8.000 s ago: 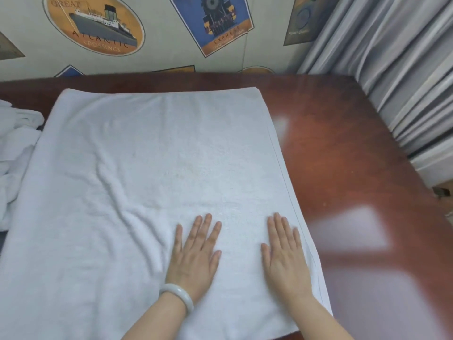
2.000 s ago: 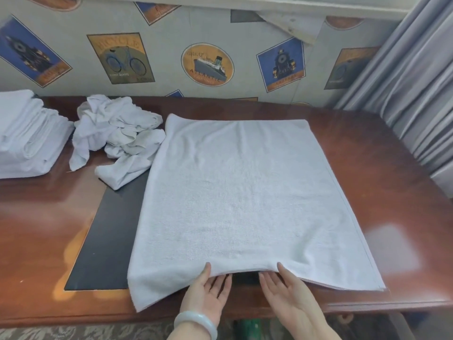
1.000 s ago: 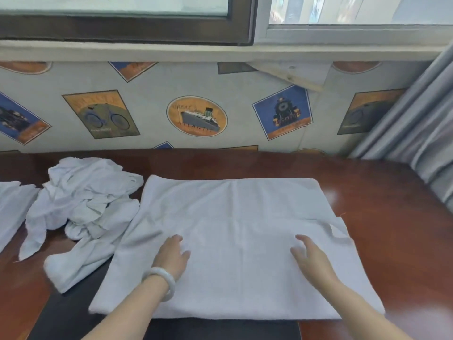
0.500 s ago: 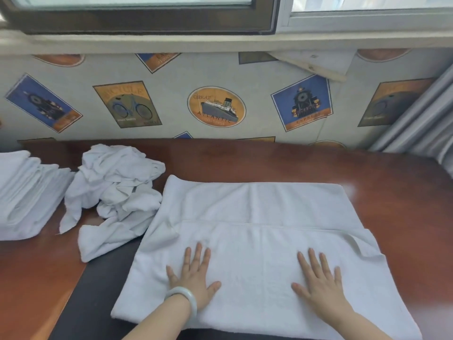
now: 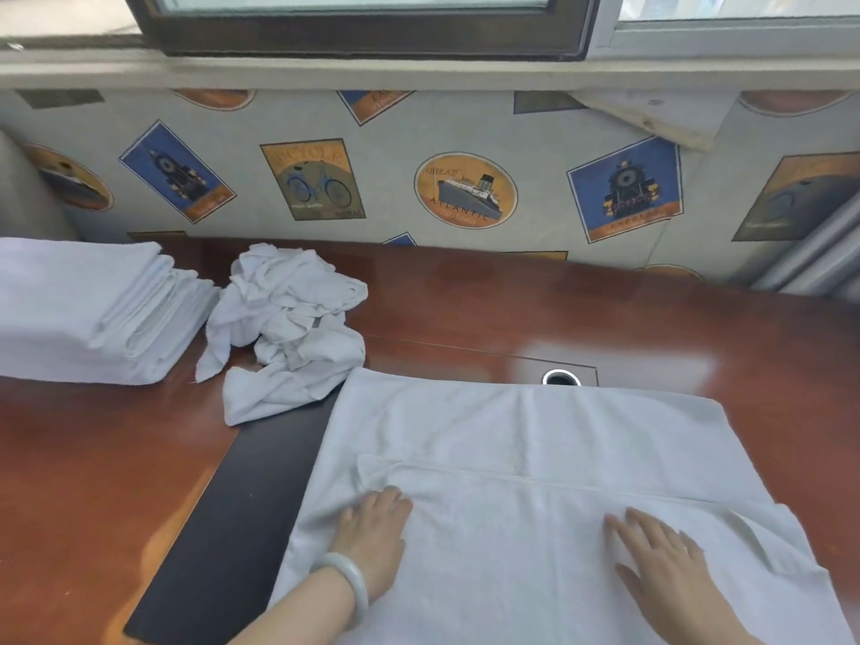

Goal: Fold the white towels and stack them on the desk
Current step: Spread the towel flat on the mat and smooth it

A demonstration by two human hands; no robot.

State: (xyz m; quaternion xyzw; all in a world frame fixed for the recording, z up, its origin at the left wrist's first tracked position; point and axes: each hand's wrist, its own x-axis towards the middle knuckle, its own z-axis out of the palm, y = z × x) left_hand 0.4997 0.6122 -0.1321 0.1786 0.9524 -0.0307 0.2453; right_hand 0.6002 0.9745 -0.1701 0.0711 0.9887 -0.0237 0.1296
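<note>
The left grip [image 5: 372,542] and the right grip [image 5: 661,565] are lying flat with fingers out, pressing down on the half-folded white towel [image 5: 535,435] on the bench [image 5: 93,458]. Past the left grip, a crumpled towel pile [image 5: 288,328] is lying. Farther left, a neat towel stack [image 5: 79,309] is sitting.

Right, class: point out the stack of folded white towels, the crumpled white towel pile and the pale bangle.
stack of folded white towels [image 5: 70,304], head view, top face.
crumpled white towel pile [image 5: 288,328], head view, middle of heap.
pale bangle [image 5: 356,578], head view, band's outer curve.
</note>
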